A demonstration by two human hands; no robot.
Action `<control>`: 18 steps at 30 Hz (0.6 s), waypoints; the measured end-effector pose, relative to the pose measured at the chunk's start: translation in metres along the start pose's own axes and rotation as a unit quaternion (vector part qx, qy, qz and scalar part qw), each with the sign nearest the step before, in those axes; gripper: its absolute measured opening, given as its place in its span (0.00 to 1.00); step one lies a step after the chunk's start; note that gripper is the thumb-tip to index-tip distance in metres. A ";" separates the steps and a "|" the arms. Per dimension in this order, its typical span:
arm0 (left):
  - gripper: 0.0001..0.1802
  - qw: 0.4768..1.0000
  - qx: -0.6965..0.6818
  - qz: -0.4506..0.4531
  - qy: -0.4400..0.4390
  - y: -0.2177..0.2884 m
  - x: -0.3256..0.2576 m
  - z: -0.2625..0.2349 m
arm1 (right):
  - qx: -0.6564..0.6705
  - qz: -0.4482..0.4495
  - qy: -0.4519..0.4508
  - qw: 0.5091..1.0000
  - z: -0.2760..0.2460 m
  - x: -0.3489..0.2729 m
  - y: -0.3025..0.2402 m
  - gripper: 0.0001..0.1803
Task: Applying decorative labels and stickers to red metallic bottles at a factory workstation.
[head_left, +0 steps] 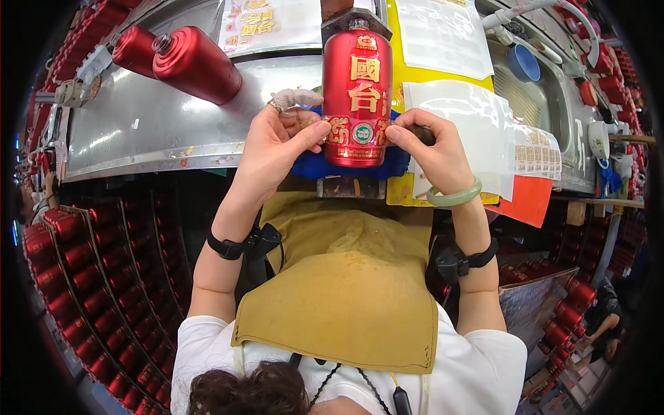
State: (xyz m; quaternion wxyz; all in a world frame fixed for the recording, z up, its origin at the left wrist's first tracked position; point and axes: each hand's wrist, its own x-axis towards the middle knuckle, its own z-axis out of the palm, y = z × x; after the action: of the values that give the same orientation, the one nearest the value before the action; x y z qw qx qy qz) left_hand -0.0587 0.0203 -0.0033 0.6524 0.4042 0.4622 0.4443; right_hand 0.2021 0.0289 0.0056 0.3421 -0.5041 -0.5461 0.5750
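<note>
A red bottle (358, 83) with raised gold characters lies on its back on a blue cloth (312, 166), neck pointing away from me. A gold decorative band (379, 131) with a green and white round emblem crosses its lower part. My left hand (285, 135) is closed at the bottle's left side, thumb pressed on the band's left end; a white cover wraps one finger. My right hand (434, 145) grips the right side, thumb on the band's other end. Something dark and rounded (422, 134) shows beside the right fingers; I cannot tell what it is.
Two red bottles (197, 66) lie on the metal bench (277, 79) to the left. Clear sheets (446, 38) and gold sticker sheets (536, 152) lie over a yellow board (400, 190) on the right. Beyond is a sink (526, 97) with a blue bowl (523, 63). Racks of red bottles (90, 277) stand at lower left.
</note>
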 end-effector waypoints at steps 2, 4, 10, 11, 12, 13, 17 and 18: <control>0.22 1.000 0.003 -0.004 0.003 0.000 0.001 0.000 | -0.034 -0.005 -0.003 0.999 -0.003 0.001 0.007 0.10; 0.22 1.000 0.003 -0.007 -0.002 0.002 0.001 0.002 | -0.069 -0.010 -0.005 0.998 -0.009 0.000 0.008 0.11; 0.22 1.000 0.024 0.009 0.008 -0.002 -0.001 0.001 | -0.030 -0.093 0.157 0.983 -0.017 -0.011 -0.007 0.14; 0.22 1.000 0.023 0.011 0.010 -0.003 -0.001 0.001 | 0.028 -0.095 0.129 0.987 -0.008 -0.012 -0.012 0.12; 0.22 1.000 0.018 0.009 0.010 -0.004 -0.001 0.000 | -0.006 -0.078 0.090 0.993 0.000 -0.016 -0.014 0.11; 0.21 1.000 0.012 0.007 0.012 -0.006 -0.001 0.000 | -0.040 -0.062 0.051 0.996 0.007 -0.018 -0.016 0.11; 0.21 0.999 -0.006 0.040 0.030 -0.014 0.001 -0.003 | -0.153 -0.102 0.162 0.969 -0.009 -0.005 0.012 0.12; 0.20 0.986 0.101 0.101 0.084 -0.018 0.001 -0.004 | -0.121 -0.099 0.152 0.976 -0.012 -0.008 0.010 0.13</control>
State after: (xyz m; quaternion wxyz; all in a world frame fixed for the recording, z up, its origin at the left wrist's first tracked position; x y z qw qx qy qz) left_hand -0.0592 0.0167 -0.0212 0.5188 0.4740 0.5146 0.4913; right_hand 0.2173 0.0230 -0.0010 0.4130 -0.5666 -0.6007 0.3841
